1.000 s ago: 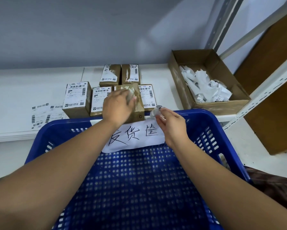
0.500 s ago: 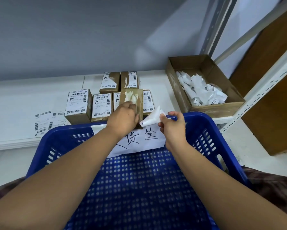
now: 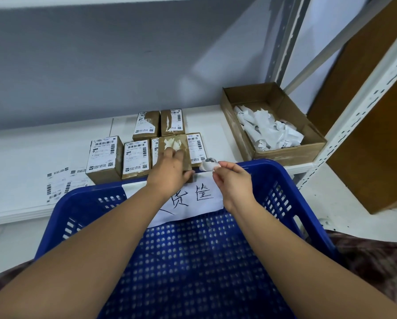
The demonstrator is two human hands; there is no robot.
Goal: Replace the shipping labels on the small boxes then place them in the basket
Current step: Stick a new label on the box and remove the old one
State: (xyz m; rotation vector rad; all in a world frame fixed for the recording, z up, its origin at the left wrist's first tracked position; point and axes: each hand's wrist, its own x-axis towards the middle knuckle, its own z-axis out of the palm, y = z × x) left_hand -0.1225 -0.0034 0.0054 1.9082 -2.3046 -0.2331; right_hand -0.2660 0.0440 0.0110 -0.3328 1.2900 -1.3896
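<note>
My left hand grips a small brown box just beyond the far rim of the blue basket. The box top is bare cardboard with white scraps of torn label on it. My right hand pinches a crumpled, peeled-off label right of the box, over the basket rim. Several other small boxes stand on the white shelf, among them a larger labelled box, another labelled one and two partly peeled ones behind.
An open cardboard box at the right holds crumpled old labels. A sheet of fresh labels lies flat on the shelf at the left. A paper sign hangs inside the basket's far wall. A white shelf post rises at the right.
My right hand pulled the label free of the box and crumpled it into a small wad. The left hand kept its hold on the box.
</note>
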